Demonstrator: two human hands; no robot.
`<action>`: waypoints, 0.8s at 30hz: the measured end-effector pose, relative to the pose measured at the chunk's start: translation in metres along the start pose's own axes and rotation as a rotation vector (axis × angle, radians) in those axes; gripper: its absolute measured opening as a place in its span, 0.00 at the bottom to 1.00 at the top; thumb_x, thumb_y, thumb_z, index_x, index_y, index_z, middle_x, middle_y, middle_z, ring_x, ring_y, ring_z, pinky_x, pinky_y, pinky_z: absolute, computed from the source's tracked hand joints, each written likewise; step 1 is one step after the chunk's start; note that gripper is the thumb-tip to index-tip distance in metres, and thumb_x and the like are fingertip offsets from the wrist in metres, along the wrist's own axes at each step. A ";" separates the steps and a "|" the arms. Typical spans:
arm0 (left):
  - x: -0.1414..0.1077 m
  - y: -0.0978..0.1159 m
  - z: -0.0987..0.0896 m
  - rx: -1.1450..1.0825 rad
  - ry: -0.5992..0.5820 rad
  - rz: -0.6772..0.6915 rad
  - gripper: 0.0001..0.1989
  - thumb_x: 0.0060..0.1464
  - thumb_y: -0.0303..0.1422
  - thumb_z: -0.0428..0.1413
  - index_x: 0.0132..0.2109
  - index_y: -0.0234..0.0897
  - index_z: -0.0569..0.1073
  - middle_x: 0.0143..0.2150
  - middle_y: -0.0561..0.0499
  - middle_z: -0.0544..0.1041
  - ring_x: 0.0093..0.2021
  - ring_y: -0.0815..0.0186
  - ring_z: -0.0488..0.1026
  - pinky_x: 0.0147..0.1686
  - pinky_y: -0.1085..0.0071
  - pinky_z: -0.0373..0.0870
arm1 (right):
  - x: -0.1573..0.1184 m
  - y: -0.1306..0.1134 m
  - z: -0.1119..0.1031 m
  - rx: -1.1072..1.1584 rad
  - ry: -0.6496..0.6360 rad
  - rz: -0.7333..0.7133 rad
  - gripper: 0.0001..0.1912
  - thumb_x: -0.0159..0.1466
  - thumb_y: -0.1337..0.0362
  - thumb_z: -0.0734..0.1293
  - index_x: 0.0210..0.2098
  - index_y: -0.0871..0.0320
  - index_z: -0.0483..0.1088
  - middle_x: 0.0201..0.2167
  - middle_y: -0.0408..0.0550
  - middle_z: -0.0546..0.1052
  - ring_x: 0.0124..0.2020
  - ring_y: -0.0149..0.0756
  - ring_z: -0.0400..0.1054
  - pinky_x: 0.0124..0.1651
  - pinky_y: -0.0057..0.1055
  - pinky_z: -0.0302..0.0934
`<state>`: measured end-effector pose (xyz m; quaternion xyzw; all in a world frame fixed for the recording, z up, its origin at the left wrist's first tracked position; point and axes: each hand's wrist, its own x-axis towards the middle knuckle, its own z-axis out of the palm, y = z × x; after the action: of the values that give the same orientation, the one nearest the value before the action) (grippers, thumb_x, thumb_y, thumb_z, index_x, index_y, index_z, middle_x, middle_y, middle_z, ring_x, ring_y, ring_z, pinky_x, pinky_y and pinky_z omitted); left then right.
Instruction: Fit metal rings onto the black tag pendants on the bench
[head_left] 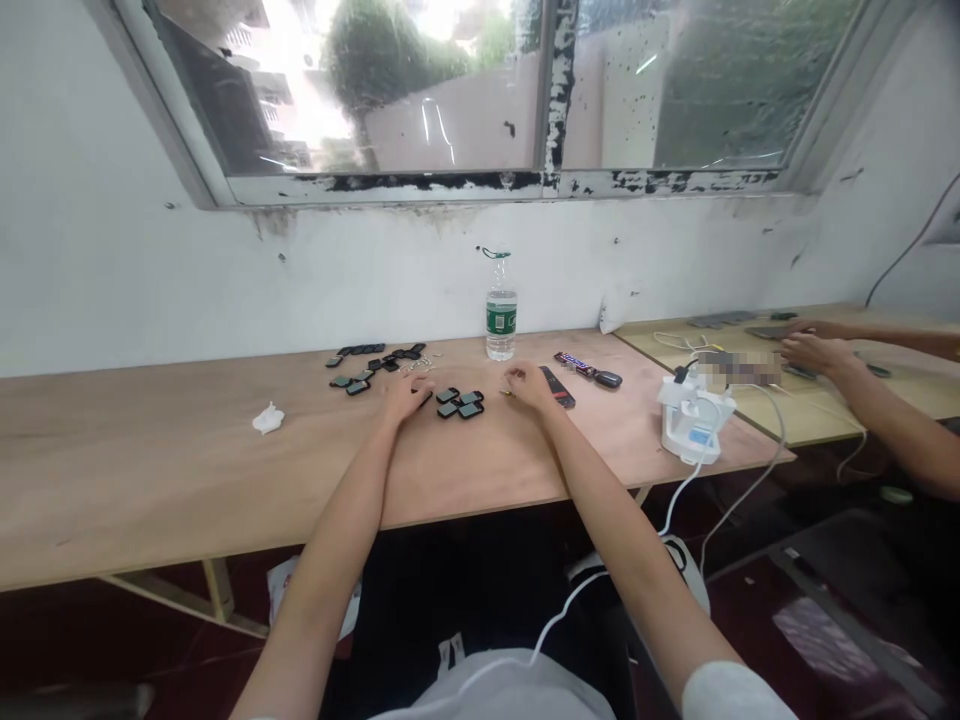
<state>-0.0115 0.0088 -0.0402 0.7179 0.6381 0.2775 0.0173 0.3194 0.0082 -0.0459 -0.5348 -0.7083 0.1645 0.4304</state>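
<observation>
My left hand rests on the wooden table, its fingers bent over a small dark piece that they partly hide. Just right of it lie several dark pieces with grey-green faces, grouped closely. Beyond those, my right hand is closed in a pinch, with a tiny yellowish object at its fingertips, too small to identify. Behind my left hand are more dark pieces in loose groups and a scatter of tiny light parts. A dark phone-like object lies beside my right hand.
A water bottle stands near the wall. Crumpled white tissue lies at left. To the right are a wrapped bar, a black key-like object and a white power strip with cables. Another person's hands work at the adjoining table.
</observation>
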 end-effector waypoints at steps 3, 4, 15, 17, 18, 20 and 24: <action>-0.005 -0.004 0.003 0.021 -0.057 -0.071 0.31 0.70 0.55 0.55 0.69 0.42 0.77 0.74 0.35 0.72 0.74 0.35 0.67 0.71 0.39 0.63 | -0.006 -0.006 0.002 -0.140 -0.195 -0.044 0.16 0.64 0.73 0.66 0.41 0.56 0.86 0.52 0.53 0.86 0.60 0.52 0.73 0.68 0.48 0.62; -0.006 -0.005 0.005 0.009 -0.081 -0.066 0.32 0.71 0.56 0.53 0.70 0.42 0.76 0.75 0.35 0.71 0.74 0.37 0.67 0.72 0.41 0.63 | -0.007 -0.007 0.001 -0.181 -0.235 -0.041 0.16 0.64 0.74 0.66 0.41 0.55 0.86 0.52 0.52 0.86 0.63 0.55 0.71 0.69 0.52 0.60; 0.000 -0.004 0.028 -0.080 -0.206 0.174 0.29 0.73 0.54 0.48 0.64 0.43 0.82 0.67 0.43 0.81 0.69 0.48 0.73 0.71 0.53 0.66 | -0.004 -0.008 -0.002 -0.144 -0.143 0.057 0.14 0.65 0.72 0.68 0.43 0.55 0.85 0.51 0.52 0.87 0.57 0.49 0.76 0.68 0.48 0.60; -0.002 -0.001 0.027 -0.092 -0.235 0.178 0.29 0.73 0.54 0.48 0.64 0.43 0.82 0.67 0.43 0.80 0.70 0.48 0.73 0.71 0.53 0.66 | -0.004 -0.008 -0.001 -0.103 -0.120 0.060 0.14 0.65 0.72 0.67 0.43 0.55 0.85 0.50 0.51 0.87 0.56 0.48 0.77 0.67 0.45 0.62; -0.002 0.000 0.026 -0.106 -0.254 0.187 0.29 0.73 0.53 0.48 0.64 0.42 0.82 0.68 0.43 0.80 0.70 0.48 0.73 0.71 0.53 0.66 | -0.004 -0.008 -0.002 -0.084 -0.107 0.063 0.14 0.65 0.72 0.67 0.43 0.55 0.85 0.50 0.50 0.87 0.56 0.47 0.77 0.66 0.44 0.63; -0.004 0.002 0.024 -0.138 -0.280 0.214 0.28 0.73 0.51 0.48 0.64 0.42 0.82 0.68 0.43 0.80 0.70 0.49 0.73 0.72 0.54 0.66 | -0.004 -0.008 -0.002 -0.060 -0.087 0.072 0.15 0.66 0.72 0.66 0.44 0.55 0.85 0.50 0.50 0.87 0.55 0.46 0.78 0.64 0.42 0.65; -0.004 0.003 0.021 -0.180 -0.305 0.246 0.27 0.71 0.49 0.52 0.65 0.41 0.81 0.69 0.42 0.79 0.69 0.47 0.74 0.72 0.54 0.66 | -0.005 -0.009 -0.005 -0.081 -0.091 0.101 0.16 0.65 0.72 0.67 0.46 0.55 0.85 0.51 0.51 0.87 0.56 0.47 0.78 0.65 0.43 0.65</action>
<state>-0.0006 0.0115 -0.0580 0.8196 0.5084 0.2217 0.1438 0.3184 -0.0006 -0.0391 -0.5788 -0.7055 0.1812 0.3667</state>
